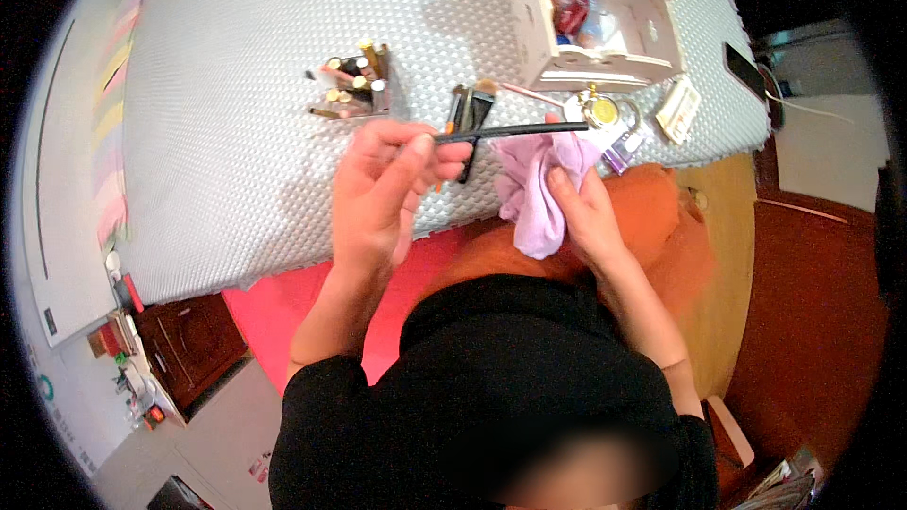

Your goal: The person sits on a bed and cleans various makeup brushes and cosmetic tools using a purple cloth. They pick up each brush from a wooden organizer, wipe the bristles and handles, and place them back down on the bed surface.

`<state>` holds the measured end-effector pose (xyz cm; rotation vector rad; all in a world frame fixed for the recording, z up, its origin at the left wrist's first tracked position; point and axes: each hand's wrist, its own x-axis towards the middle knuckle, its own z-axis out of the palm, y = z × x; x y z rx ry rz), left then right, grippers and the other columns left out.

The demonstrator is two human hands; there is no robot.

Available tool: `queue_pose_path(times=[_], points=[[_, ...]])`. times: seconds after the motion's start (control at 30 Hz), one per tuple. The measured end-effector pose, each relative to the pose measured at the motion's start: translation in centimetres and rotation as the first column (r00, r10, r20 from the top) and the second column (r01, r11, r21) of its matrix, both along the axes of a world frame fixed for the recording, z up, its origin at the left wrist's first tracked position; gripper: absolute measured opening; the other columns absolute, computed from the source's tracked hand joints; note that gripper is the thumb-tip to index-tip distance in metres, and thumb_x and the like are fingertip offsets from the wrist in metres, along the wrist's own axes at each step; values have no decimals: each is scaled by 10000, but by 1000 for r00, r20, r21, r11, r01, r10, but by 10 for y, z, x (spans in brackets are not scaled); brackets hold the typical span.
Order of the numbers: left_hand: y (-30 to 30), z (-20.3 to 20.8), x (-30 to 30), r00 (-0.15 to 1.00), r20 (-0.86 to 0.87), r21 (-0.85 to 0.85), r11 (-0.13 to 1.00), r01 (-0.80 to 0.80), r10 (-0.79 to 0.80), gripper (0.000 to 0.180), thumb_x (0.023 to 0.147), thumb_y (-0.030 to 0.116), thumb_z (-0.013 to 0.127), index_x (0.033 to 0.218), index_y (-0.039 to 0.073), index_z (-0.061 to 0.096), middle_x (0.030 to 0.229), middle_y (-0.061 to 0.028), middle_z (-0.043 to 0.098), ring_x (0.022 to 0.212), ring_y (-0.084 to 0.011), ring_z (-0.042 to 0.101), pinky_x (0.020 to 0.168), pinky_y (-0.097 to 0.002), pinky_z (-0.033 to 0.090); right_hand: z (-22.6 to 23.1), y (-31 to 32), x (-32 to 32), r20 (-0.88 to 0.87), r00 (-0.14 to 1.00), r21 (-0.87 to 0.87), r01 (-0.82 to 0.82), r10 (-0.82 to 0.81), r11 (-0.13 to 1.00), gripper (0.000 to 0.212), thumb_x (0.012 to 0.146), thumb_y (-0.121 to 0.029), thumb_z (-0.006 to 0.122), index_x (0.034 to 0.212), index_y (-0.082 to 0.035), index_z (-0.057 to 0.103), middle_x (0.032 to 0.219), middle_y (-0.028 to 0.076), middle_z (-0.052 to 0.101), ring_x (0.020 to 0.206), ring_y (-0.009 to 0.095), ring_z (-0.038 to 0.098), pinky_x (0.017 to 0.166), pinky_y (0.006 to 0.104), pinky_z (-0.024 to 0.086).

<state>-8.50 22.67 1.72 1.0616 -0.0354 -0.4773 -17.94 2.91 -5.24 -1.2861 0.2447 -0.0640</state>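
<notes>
Between thumb and fingers, my left hand (383, 179) pinches one end of a slim black stick, like a cosmetic pencil (529, 129). It points to the right, roughly level, above the bed. My right hand (588, 212) grips a crumpled lilac cloth (539, 194), which hangs just below the pencil's right half. I cannot tell whether cloth and pencil touch. Beyond my left hand stands a clear holder (385, 94) packed with cosmetic tubes and sticks. Several makeup brushes (479, 106) lie behind the pencil, partly hidden by it and my fingers.
An open white box (605, 71) with colourful packets stands at the far right. Near it lie a round gold-and-white item (601, 110), a small cream packet (677, 110) and a dark phone (745, 72) with a white cable. The quilted white cover (236, 151) spreads leftward.
</notes>
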Motion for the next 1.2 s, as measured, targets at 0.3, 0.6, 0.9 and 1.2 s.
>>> queue_pose_path(times=[0.3, 0.6, 0.9, 1.2], points=[[-33, -55, -34, 946, -75, 111, 940, 322, -315, 147, 909, 34, 592, 1053, 16, 567, 961, -55, 630, 877, -131, 613, 769, -274, 504, 7, 9, -4, 23, 998, -10, 53, -53, 999, 612, 904, -214, 647, 1380, 1, 329, 1288, 94, 499, 1184, 183, 487, 1015, 340, 391], [-30, -65, -28, 851, 263, 435, 843, 316, -455, 107, 861, -22, 570, 968, -15, 576, 892, -36, 597, 813, -116, 596, 702, -258, 490, 12, 17, 1, -40, 975, -27, 216, -217, 976, 252, 862, -130, 686, 1062, -7, 596, 980, 41, 646, 908, 123, 611, 800, 295, 501], [-32, -47, -30, 856, -41, 188, 837, 514, -516, 119, 870, -3, 601, 983, -17, 567, 937, -52, 607, 828, -112, 588, 723, -258, 491, 30, -11, 15, -42, 968, -40, 248, -249, 968, 227, 869, -153, 675, 1038, -12, 615, 947, 29, 659, 859, 115, 623, 756, 281, 506], [-32, -58, -26, 846, -27, 145, 835, 531, -533, 113, 888, 25, 609, 985, -1, 557, 895, -26, 579, 832, -104, 582, 708, -258, 491, 25, -1, 5, -36, 981, -140, 185, -191, 973, 257, 847, -135, 698, 1051, -9, 606, 966, 41, 662, 889, 130, 627, 794, 299, 503]])
